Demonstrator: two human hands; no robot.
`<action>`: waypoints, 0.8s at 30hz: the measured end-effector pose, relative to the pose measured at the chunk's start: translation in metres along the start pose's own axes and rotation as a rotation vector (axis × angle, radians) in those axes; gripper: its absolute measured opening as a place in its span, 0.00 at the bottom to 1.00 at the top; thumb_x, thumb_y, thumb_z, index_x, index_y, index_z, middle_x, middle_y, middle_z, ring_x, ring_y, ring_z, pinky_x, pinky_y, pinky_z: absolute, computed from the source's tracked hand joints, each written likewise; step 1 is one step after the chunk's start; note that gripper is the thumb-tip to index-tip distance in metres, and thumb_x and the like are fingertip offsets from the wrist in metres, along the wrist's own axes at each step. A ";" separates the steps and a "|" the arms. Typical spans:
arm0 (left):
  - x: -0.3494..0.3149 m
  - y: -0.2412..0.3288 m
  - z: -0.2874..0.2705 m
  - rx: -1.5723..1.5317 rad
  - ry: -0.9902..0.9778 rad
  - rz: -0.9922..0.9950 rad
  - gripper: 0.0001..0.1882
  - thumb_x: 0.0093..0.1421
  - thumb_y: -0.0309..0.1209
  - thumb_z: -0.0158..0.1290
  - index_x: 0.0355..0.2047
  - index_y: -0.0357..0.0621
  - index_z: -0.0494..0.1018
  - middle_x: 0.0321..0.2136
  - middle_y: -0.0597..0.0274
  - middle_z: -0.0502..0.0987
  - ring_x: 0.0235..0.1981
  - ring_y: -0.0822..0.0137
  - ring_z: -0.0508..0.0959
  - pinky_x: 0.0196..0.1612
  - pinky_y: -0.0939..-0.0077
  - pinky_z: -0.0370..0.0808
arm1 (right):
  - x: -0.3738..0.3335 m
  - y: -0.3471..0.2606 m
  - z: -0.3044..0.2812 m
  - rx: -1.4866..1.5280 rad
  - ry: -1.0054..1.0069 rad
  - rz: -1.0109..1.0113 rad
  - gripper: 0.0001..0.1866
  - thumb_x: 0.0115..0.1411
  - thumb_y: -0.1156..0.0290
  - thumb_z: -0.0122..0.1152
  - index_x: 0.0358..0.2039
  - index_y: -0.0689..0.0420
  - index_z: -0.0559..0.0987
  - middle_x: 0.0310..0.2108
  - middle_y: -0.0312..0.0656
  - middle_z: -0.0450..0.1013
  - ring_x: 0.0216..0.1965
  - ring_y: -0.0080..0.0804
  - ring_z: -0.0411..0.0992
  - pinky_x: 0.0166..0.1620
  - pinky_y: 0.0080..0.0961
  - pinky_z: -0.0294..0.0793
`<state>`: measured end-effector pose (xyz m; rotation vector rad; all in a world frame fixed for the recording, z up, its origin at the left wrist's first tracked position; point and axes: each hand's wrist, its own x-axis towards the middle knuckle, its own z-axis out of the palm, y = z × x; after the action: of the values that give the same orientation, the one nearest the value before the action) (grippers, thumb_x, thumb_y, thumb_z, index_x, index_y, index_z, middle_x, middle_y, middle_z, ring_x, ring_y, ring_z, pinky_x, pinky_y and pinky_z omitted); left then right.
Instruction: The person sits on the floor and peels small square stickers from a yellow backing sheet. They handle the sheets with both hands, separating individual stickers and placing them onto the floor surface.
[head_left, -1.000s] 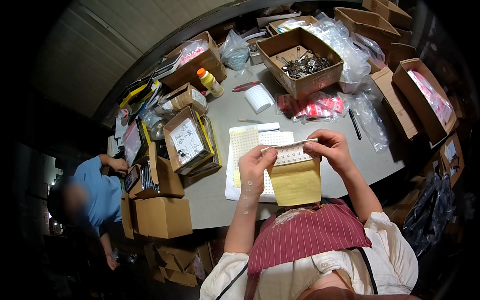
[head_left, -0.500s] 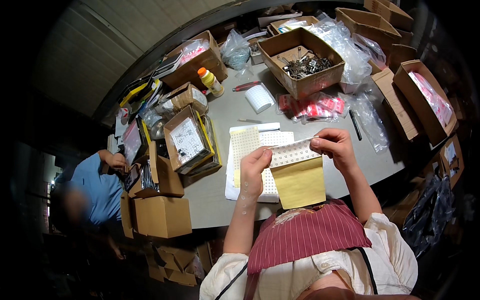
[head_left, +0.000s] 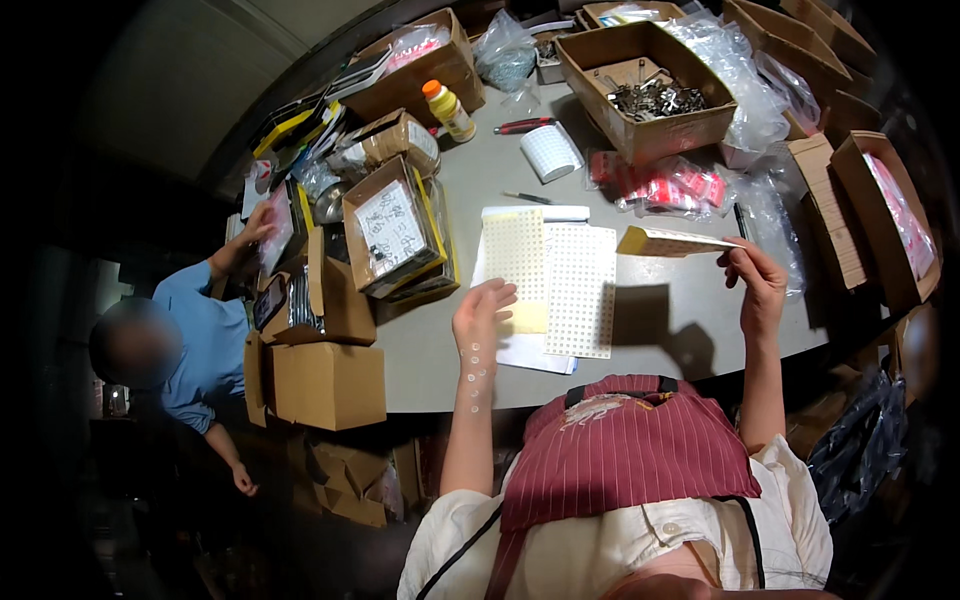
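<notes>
One grey, smooth table (head_left: 420,365) carries the work, with one other person in a blue shirt (head_left: 205,345) at its left. Of the many cardboard cartons, one deep clip carton (head_left: 688,133) stands at the far side, holding a loose heap of metal clips (head_left: 655,98), too tangled to count. One plain carton (head_left: 328,385) sits at the near left corner.

Two printed sheets lie flat and side by side before the person, over white paper: one yellow sheet (head_left: 515,255) and one white sheet (head_left: 580,290), both thin, oblong and patterned in small rows. A third, the held sheet (head_left: 680,243), is raised above the table to their right, bent and seen almost edge-on, its yellow face showing at the free end.

The right hand (head_left: 752,275) pinches that sheet by its right end, forearm upright from the lower edge. The left hand (head_left: 487,312) holds nothing; its fingers are loosely spread and bent inward over the yellow sheet's near left edge, and whether they touch it cannot be told.

Beyond lie overlapping red packets (head_left: 660,185) in clear plastic, one curled white roll (head_left: 551,152), one yellow bottle (head_left: 450,112) with an orange cap, and one red knife (head_left: 524,126).
</notes>
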<state>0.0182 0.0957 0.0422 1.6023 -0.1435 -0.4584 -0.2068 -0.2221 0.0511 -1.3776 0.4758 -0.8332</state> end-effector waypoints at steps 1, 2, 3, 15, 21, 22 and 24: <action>0.000 -0.012 -0.008 0.063 0.049 -0.032 0.16 0.71 0.31 0.46 0.50 0.31 0.74 0.43 0.52 0.82 0.43 0.68 0.82 0.43 0.77 0.76 | -0.002 0.005 -0.003 -0.003 0.003 -0.023 0.12 0.63 0.72 0.63 0.45 0.63 0.84 0.32 0.42 0.80 0.31 0.22 0.73 0.35 0.19 0.70; 0.001 -0.028 -0.015 0.093 0.074 -0.023 0.15 0.70 0.29 0.48 0.50 0.32 0.75 0.43 0.55 0.82 0.43 0.69 0.81 0.45 0.77 0.76 | -0.003 0.011 -0.004 -0.005 0.003 -0.044 0.12 0.63 0.72 0.63 0.45 0.63 0.84 0.34 0.42 0.80 0.32 0.22 0.73 0.37 0.20 0.71; 0.003 -0.049 -0.024 0.219 0.087 0.027 0.14 0.69 0.29 0.49 0.49 0.33 0.76 0.43 0.55 0.82 0.43 0.69 0.80 0.46 0.77 0.76 | -0.005 0.017 -0.007 -0.007 0.006 -0.067 0.12 0.63 0.72 0.63 0.45 0.63 0.84 0.35 0.42 0.80 0.33 0.23 0.73 0.39 0.21 0.72; -0.007 -0.107 -0.027 0.857 -0.022 0.392 0.14 0.61 0.27 0.53 0.46 0.36 0.77 0.43 0.47 0.78 0.45 0.50 0.77 0.51 0.61 0.74 | -0.032 0.099 -0.022 0.003 0.125 0.347 0.10 0.59 0.68 0.63 0.36 0.61 0.80 0.34 0.32 0.74 0.34 0.17 0.68 0.42 0.17 0.67; -0.007 -0.098 -0.013 0.996 -0.078 0.396 0.19 0.58 0.25 0.53 0.51 0.35 0.74 0.47 0.43 0.73 0.49 0.43 0.72 0.55 0.54 0.70 | -0.045 0.138 -0.041 0.168 0.205 0.366 0.19 0.58 0.74 0.63 0.49 0.63 0.73 0.34 0.38 0.76 0.32 0.23 0.74 0.37 0.19 0.74; -0.007 -0.097 -0.012 1.012 -0.089 0.396 0.20 0.58 0.25 0.53 0.52 0.35 0.73 0.47 0.42 0.72 0.49 0.42 0.71 0.55 0.54 0.69 | -0.046 0.138 -0.040 0.190 0.240 0.359 0.21 0.58 0.75 0.63 0.51 0.63 0.72 0.34 0.39 0.77 0.31 0.24 0.75 0.37 0.20 0.75; -0.008 -0.098 -0.014 1.078 -0.097 0.395 0.24 0.58 0.25 0.53 0.56 0.35 0.71 0.47 0.41 0.71 0.49 0.42 0.70 0.55 0.53 0.69 | -0.042 0.124 -0.028 0.178 0.197 0.360 0.24 0.58 0.74 0.63 0.55 0.64 0.71 0.34 0.40 0.77 0.31 0.25 0.75 0.37 0.21 0.76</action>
<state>-0.0016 0.1205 -0.0520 2.5154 -0.8801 -0.1256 -0.2249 -0.2118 -0.0813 -1.0113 0.7584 -0.6976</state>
